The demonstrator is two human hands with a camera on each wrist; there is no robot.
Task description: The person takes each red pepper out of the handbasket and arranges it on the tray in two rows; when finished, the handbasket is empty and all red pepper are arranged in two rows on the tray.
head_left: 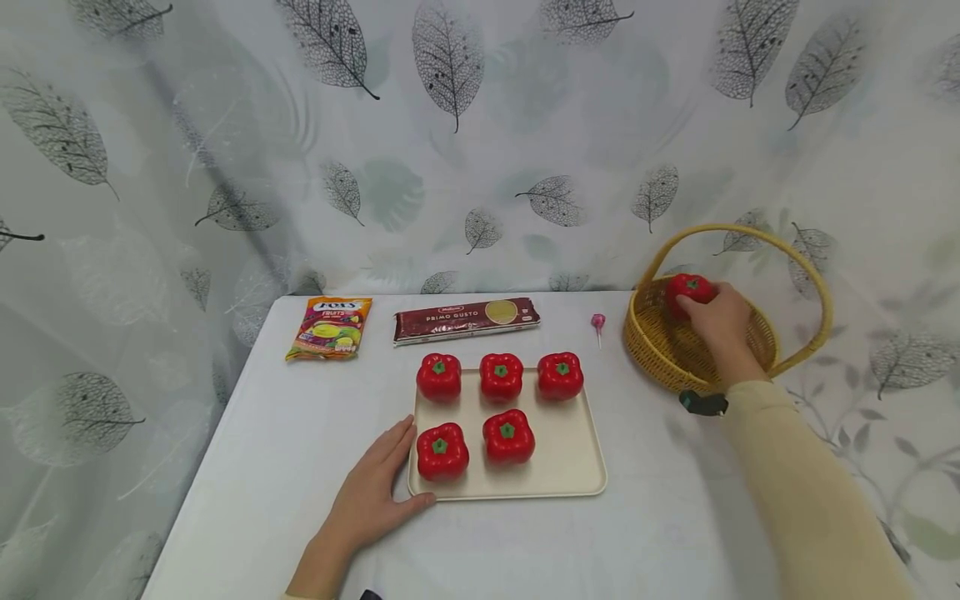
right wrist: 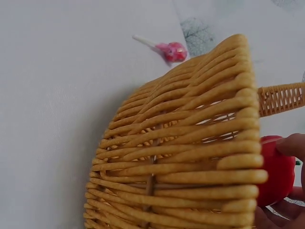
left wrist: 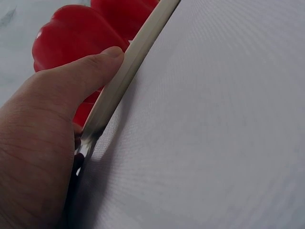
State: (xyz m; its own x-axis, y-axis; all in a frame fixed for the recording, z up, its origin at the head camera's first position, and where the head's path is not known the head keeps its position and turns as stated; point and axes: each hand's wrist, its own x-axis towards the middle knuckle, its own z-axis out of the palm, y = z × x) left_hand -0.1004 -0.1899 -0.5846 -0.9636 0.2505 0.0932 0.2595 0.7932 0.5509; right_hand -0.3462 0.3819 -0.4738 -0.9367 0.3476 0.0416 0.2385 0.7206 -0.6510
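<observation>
In the head view, my right hand (head_left: 720, 321) grips a red bell pepper (head_left: 688, 293) at the opening of a wicker basket (head_left: 660, 354). The right wrist view shows that pepper (right wrist: 276, 171) just past the basket's rim, with thumb and fingers around it. My left hand (head_left: 373, 487) rests against the left edge and near corner of a cream tray (head_left: 566, 450), its fingers along the side and thumb at the front edge. Several red peppers stand on the tray, among them a front-left one (head_left: 442, 452) close to that hand.
An orange candy bag (head_left: 330, 328) lies at the table's back left. Beside it is a long brown spaghetti pack (head_left: 467, 320). A pink lollipop (head_left: 597, 323) lies left of the basket, whose tall handle (head_left: 817, 292) leans right. A leaf-print curtain (head_left: 480, 167) hangs behind.
</observation>
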